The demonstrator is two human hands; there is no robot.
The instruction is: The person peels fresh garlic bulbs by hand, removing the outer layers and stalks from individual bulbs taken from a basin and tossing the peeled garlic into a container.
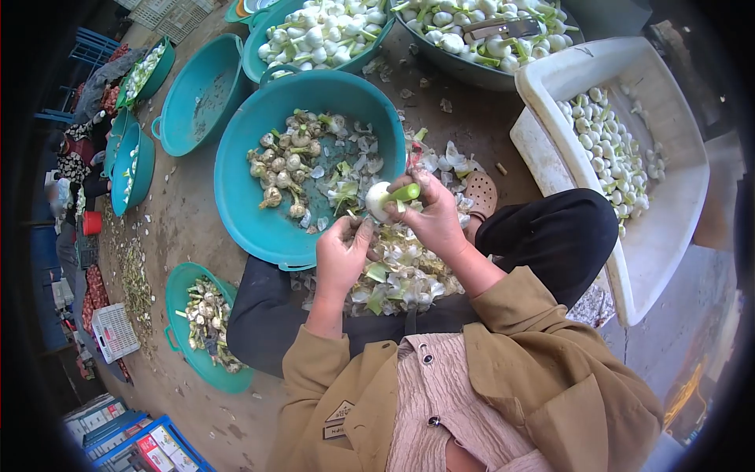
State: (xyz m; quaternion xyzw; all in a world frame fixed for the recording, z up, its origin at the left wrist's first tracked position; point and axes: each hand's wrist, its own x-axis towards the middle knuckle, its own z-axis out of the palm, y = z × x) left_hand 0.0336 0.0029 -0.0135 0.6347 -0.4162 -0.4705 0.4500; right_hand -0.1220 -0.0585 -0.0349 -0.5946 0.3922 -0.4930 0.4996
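My right hand (432,211) holds a peeled white garlic bulb (377,200) with a short green stem, and something small and red shows above its fingers. Close by on the left, my left hand (344,245) has its thumb and fingers pressed together near the bulb; what they hold, if anything, is too small to make out. Just beyond both hands, a large teal basin (236,169) holds unpeeled garlic bulbs (291,161) and loose skins. Beneath my hands lies a heap of garlic peelings (405,271) between my legs.
A white tub (668,236) of peeled garlic stands at the right. Full basins of white bulbs (314,35) are at the top, beside another teal basin (197,94). A green basin (182,330) sits lower left. A co-worker (75,169) is at the far left.
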